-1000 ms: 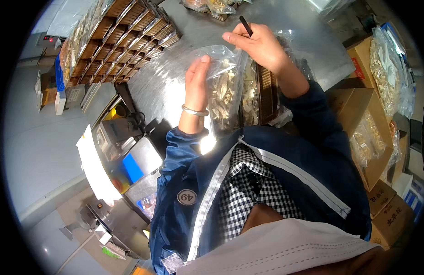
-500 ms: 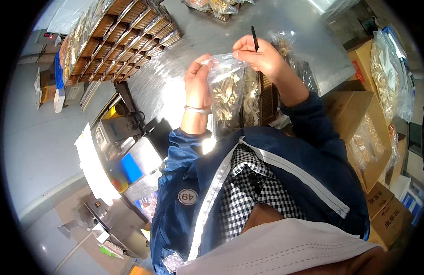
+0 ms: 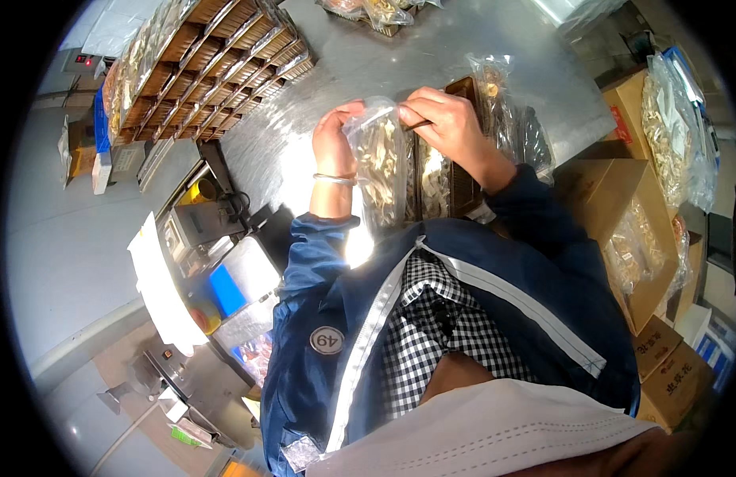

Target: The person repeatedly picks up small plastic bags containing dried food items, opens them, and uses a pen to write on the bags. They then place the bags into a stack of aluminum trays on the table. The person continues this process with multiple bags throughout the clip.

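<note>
Head view: right hand [image 3: 451, 127] pinches a thin dark stick and the mouth of a clear bag [image 3: 381, 159] of pale dried slices; left hand [image 3: 334, 143] clamps its other edge. Bag hangs above the steel tabletop [image 3: 368, 71], at 12 o'clock from the chest. Advisable: hold the mouth taut and level. Wrists raised, elbows bent. Cardboard boxes [image 3: 614, 199] at 3 o'clock.

A steel worktable [image 3: 360, 63] with a shiny, scuffed top carries the goods — rows of brown trays [image 3: 217, 56] at its left edge, clear packets of dried pieces [image 3: 376, 9] at the far end, a dark tray [image 3: 463, 179] near the front.
</note>
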Available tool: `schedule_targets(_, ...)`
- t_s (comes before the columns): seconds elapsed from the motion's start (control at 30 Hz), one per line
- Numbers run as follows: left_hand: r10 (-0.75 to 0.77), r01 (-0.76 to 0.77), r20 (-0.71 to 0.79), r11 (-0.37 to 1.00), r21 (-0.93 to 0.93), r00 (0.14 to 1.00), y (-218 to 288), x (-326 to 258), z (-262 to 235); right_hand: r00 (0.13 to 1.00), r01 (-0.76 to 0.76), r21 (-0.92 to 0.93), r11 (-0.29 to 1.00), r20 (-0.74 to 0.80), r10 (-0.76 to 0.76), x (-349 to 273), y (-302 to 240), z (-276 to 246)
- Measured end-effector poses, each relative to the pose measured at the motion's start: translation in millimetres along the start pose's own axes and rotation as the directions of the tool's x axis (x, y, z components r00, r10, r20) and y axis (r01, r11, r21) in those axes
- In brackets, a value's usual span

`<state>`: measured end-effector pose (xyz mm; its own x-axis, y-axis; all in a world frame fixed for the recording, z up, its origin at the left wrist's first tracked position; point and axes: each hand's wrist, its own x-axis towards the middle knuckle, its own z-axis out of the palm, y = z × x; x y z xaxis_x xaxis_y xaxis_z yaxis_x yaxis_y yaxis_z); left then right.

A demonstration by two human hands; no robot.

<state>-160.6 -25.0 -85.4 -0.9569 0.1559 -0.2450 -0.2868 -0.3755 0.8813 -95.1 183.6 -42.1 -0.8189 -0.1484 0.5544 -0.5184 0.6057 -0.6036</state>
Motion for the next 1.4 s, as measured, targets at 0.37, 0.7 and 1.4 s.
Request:
schedule_targets(0.37, 0.096, -0.621, 0.616, 0.213, 0.755, 0.782, 39, -1, -16, 0.906, -0.376, 0.303, 0.876, -0.08, 0.416, -21, 7, 68)
schedule_targets(0.7, -0.033, -0.428, 0.494, 0.45, 0.784, 0.869, 34, 31, -16, 0.959, -0.265, 0.254, 0.93, -0.028, 0.281, -20, 13, 100)
schedule_targets(1.4, 0.419, -0.559, 0.379, 0.508, 0.656, 0.825, 145, 51, 21, 0.761, -0.631, 0.34, 0.697, 0.098, 0.641, -83, 5, -39)
